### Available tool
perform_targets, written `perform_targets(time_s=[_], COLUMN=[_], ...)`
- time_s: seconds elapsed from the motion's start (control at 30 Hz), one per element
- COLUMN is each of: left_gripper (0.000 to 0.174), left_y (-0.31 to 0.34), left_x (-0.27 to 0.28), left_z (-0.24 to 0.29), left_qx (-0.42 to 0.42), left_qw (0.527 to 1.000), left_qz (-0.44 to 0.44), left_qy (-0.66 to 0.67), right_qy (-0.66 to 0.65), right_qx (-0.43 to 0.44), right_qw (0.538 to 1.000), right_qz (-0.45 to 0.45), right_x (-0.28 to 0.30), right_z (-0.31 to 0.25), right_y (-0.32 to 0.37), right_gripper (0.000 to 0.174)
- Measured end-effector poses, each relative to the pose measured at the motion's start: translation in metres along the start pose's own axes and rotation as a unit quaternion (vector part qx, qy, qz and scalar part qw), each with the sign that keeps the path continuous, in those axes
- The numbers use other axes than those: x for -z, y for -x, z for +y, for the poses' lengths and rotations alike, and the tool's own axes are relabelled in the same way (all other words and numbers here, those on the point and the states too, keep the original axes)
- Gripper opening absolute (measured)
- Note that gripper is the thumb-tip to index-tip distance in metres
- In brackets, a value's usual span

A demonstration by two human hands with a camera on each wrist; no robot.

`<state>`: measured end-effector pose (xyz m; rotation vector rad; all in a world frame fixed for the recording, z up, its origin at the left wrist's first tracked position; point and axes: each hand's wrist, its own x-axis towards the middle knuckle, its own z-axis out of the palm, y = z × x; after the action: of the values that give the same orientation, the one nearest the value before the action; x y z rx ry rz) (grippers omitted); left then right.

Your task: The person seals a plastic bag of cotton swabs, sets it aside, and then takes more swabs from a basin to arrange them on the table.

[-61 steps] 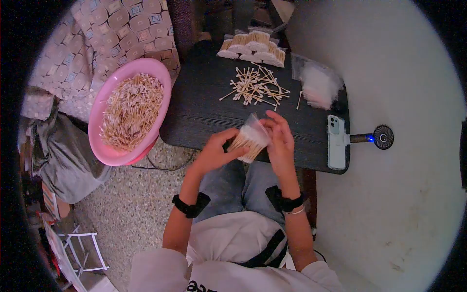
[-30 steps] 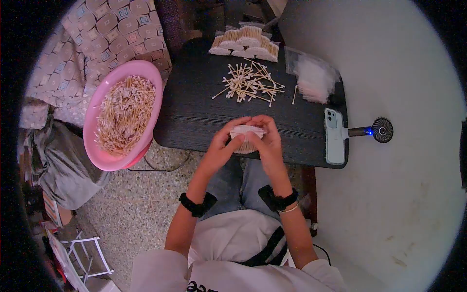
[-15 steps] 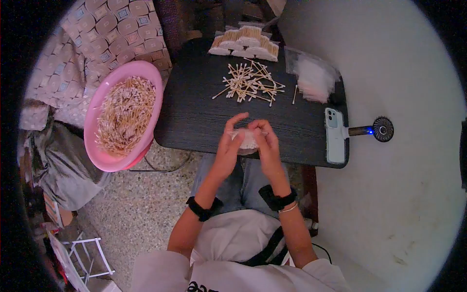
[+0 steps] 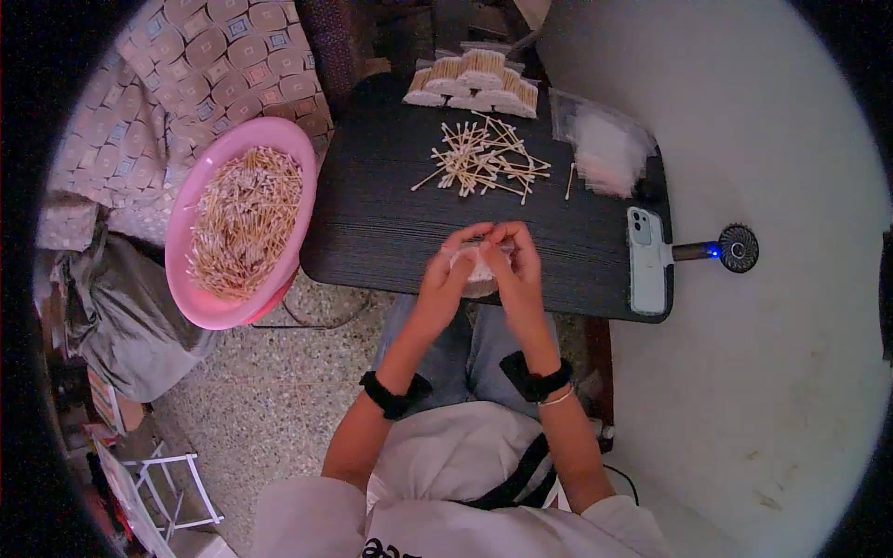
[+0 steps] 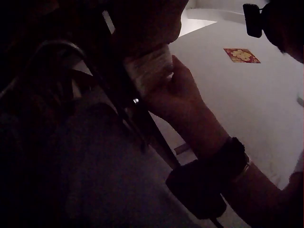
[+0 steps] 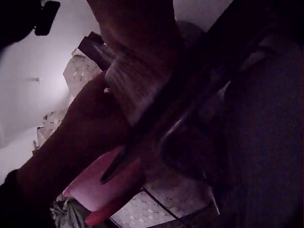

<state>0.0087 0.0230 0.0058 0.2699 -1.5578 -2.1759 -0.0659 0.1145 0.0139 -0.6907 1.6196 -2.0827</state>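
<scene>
Near the front edge of the black table, both hands hold one small clear plastic bag packed with cotton swabs. My left hand grips the bag's left side, thumb on the face turned to me. The right hand has the other side, its thumb and fingers pinching at the top edge. White swab tips show between the two thumbs. Both wrist views are dark; the packed swabs appear as a pale striped block between the hands. Beyond the hands lies a loose heap of cotton swabs.
Filled swab bags are stacked at the table's back. Flat plastic bags lie at the right, a single swab beside them. A phone and small fan are at the right edge. A pink basin full of swabs stands left.
The bag has gone from tilted, with its plastic top sticking up, to held level between both hands. The left index finger, raised half a second ago, now lies down at the top edge.
</scene>
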Motion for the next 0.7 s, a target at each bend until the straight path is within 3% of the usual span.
perform_targets(time_s=[0.07,0.17,0.27,0.37,0.47,0.57,0.7], left_gripper=[0.035,0.038,0.043,0.039,0.034,0.032,0.031], left_y=[0.002,-0.002,0.001,-0.001,0.0,0.0,0.001], left_x=[-0.003,0.001,0.002,0.002,0.009,0.018,0.01], left_z=[-0.004,-0.013,-0.011,-0.003,-0.008,-0.008,-0.003], left_qx=[-0.042,-0.165,-0.02,-0.01,0.008,0.042,0.007], left_qw=[0.999,0.957,0.994,0.996,0.997,0.995,0.998], left_qz=[0.023,0.037,0.103,0.089,0.072,0.057,0.055], left_qy=[-0.023,-0.235,-0.031,0.001,-0.001,-0.066,0.011], right_qy=[-0.003,-0.063,-0.15,-0.051,-0.027,-0.047,-0.039], right_qx=[-0.028,-0.04,-0.019,0.039,-0.034,-0.023,-0.056], right_qw=[1.0,0.997,0.988,0.996,0.995,0.995,0.997], right_qz=[0.01,-0.035,-0.026,-0.058,-0.094,-0.086,-0.046], right_x=[0.003,0.008,0.016,0.012,0.014,0.011,0.019], right_z=[0.005,0.001,0.018,0.006,0.011,0.002,0.013], right_y=[0.0,-0.001,-0.004,0.0,0.005,0.004,0.006], right_gripper=[0.01,0.021,0.029,0.039,0.047,0.046,0.041])
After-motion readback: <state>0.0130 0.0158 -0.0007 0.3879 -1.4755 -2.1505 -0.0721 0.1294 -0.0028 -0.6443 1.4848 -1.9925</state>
